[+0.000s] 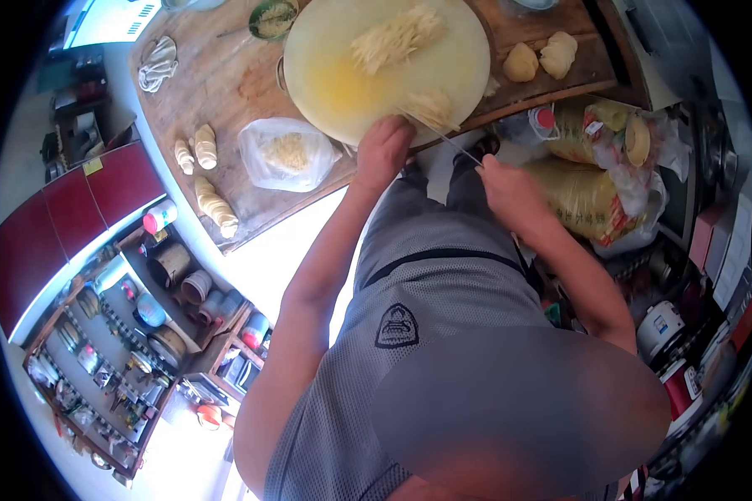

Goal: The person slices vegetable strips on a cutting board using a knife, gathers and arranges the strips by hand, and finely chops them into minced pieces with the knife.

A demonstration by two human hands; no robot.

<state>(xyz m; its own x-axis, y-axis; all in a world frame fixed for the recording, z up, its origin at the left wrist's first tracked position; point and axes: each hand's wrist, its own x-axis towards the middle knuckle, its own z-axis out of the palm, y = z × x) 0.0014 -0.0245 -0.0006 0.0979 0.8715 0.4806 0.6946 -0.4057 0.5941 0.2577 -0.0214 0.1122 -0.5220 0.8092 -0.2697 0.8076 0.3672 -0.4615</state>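
Observation:
On the wooden table lies a large round cutting board (326, 92) with a wet yellow stain. A heap of pale thin strips (399, 37) rests on its far part, and a smaller pile of strips (430, 108) lies near its close edge. My right hand (510, 190) is closed around the handle end of a knife (451, 144), whose thin blade is seen nearly edge-on and reaches over the board beside the smaller pile. My left hand (384, 152) is at the board's near edge by the blade's far end, fingers curled; what they hold is hidden.
Left of the board sit a plastic bag (286, 156) of pale shreds, pale cone-shaped peeled pieces (215, 206) and a crumpled cloth (158, 64). A bowl (272, 18) stands behind. Two pale lumps (521, 63) lie right. Filled yellow bags (572, 194) stand below the table.

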